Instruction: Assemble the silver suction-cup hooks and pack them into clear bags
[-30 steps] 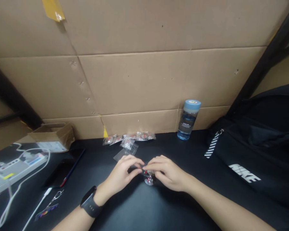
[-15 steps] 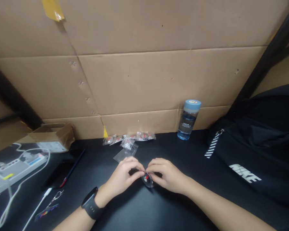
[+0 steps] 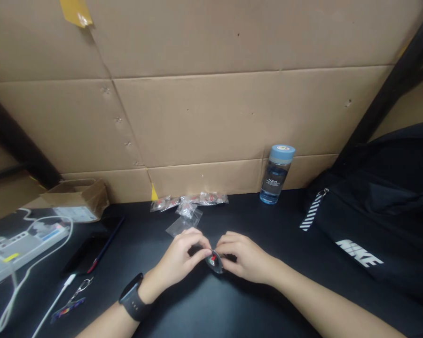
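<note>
Between my two hands is a small round disc (image 3: 214,263), badge-like, dark with a red and white design; its exact kind is too small to make out. The thumb and fingertips of my left hand (image 3: 188,249) pinch its upper left edge. My right hand (image 3: 241,253) grips the right edge, its fingers curled and partly hiding the disc. Just beyond my left hand lies a flat clear plastic bag (image 3: 179,226). Behind it, several clear packets (image 3: 213,198) with red-marked contents lie along the cardboard wall.
A blue-capped water bottle (image 3: 277,174) stands at the back. On the right sits a black backpack (image 3: 380,220). To the left are a phone (image 3: 88,253), a keychain (image 3: 70,305), a white power strip (image 3: 28,249) with cables, and a small cardboard box (image 3: 81,199).
The disc has turned slightly between my fingers, and my right fingertips have moved a little away from my left ones. Both hands keep hold of it.
</note>
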`<action>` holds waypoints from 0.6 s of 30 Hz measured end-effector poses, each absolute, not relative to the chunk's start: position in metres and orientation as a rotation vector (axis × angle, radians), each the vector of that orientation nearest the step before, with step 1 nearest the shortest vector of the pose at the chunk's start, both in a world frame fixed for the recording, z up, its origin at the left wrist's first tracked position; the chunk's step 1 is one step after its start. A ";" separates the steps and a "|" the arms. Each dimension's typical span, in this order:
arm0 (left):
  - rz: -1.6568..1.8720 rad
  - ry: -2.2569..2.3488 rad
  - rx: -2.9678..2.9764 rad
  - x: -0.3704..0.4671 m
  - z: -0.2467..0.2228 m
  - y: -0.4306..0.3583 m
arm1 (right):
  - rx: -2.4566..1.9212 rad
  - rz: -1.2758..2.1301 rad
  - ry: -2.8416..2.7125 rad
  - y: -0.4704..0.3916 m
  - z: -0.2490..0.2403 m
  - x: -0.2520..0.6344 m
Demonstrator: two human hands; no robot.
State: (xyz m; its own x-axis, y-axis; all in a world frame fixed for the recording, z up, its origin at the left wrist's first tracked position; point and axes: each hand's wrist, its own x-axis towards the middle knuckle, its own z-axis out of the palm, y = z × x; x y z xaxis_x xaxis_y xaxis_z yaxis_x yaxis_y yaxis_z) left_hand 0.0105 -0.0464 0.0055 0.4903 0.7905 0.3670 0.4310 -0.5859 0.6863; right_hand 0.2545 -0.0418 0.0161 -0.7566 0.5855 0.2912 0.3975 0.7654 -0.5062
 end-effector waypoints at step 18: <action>0.841 1.005 2.240 0.014 0.006 -0.047 | -0.815 0.624 -2.493 -0.046 0.011 0.252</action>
State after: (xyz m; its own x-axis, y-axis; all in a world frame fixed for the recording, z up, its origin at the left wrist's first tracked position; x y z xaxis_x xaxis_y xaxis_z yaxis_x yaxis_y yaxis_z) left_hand 0.0136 -0.0472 0.0055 0.5270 0.7882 0.3177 0.4511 -0.5762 0.6815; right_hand 0.2522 -0.0458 0.0114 -0.7286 0.6314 0.2654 0.4319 0.7244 -0.5373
